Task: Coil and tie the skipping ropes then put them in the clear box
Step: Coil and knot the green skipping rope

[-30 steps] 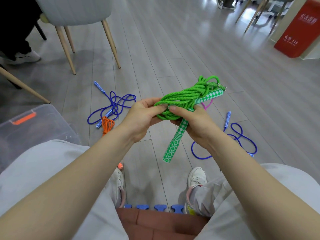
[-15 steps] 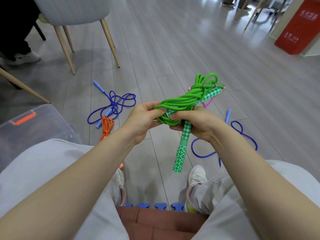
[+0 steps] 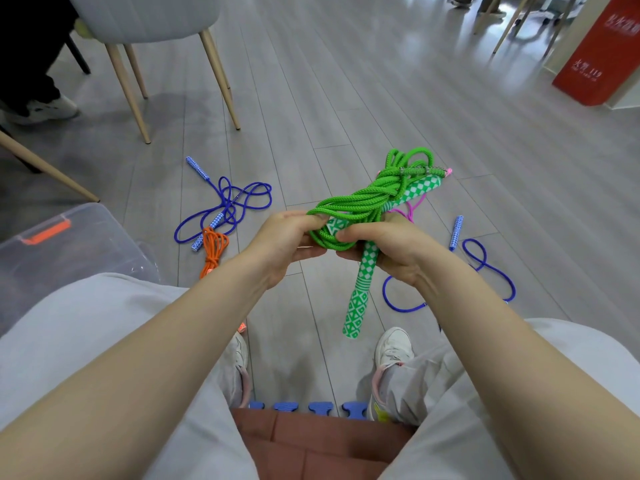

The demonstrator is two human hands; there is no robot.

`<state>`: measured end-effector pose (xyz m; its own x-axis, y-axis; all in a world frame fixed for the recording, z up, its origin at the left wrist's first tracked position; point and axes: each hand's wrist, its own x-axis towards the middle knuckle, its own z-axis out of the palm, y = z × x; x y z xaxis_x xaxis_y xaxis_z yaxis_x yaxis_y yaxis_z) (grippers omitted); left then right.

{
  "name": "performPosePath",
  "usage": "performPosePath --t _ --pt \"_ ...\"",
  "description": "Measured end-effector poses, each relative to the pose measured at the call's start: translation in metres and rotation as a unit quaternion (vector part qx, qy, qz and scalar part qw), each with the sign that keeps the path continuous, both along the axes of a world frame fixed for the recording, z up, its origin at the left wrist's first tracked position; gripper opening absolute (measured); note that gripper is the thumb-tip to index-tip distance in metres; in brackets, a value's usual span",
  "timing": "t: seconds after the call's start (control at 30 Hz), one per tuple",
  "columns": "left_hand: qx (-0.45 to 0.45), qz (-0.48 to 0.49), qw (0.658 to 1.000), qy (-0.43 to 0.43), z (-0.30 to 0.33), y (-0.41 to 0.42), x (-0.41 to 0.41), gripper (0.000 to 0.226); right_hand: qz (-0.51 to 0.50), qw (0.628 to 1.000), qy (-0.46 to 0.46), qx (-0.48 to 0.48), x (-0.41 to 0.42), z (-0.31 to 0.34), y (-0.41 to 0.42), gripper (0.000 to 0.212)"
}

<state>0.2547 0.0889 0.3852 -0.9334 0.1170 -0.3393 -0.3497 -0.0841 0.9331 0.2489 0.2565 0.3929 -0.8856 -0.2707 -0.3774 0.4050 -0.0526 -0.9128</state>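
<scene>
I hold a coiled green skipping rope [image 3: 367, 199] above the floor between my knees. My left hand [image 3: 284, 240] pinches the near end of the coil. My right hand [image 3: 388, 251] grips the coil together with a green-and-white patterned handle [image 3: 360, 292] that hangs down from it. The second patterned handle [image 3: 420, 187] points away to the upper right. On the floor lie a blue rope [image 3: 228, 206] at the left, an orange rope [image 3: 213, 247] beside it, another blue rope [image 3: 485, 268] at the right and a bit of pink rope [image 3: 410, 213]. The clear box [image 3: 69, 251] stands at the left by my knee.
A grey chair with wooden legs [image 3: 214, 64] stands on the floor at the back left, a person's shoe [image 3: 45, 109] beside it. A red sign [image 3: 602, 53] is at the far right. My shoes [image 3: 394, 348] rest on the floor below the rope. Blue foam mat edge [image 3: 304, 407] lies near me.
The hanging green handle has swung from slanting to nearly vertical and dropped lower. My hands have shifted slightly on the coil, still holding it.
</scene>
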Motion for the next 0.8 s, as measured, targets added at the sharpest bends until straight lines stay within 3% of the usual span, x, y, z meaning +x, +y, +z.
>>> performPosePath --t 0.3,0.57,0.8 --pt "-0.084 -0.091 0.991 0.044 -0.005 -0.001 0.003 0.022 0.060 0.994 0.009 0.088 -0.001 0.000 0.012 0.029" --pt "-0.046 -0.175 0.982 0.047 0.001 -0.018 -0.007 0.027 0.096 0.992 0.042 0.063 0.003 0.009 0.018 0.024" --pt "-0.001 -0.255 0.965 0.065 0.000 -0.012 0.003 0.021 0.172 0.978 0.068 0.094 0.004 0.025 0.032 0.034"
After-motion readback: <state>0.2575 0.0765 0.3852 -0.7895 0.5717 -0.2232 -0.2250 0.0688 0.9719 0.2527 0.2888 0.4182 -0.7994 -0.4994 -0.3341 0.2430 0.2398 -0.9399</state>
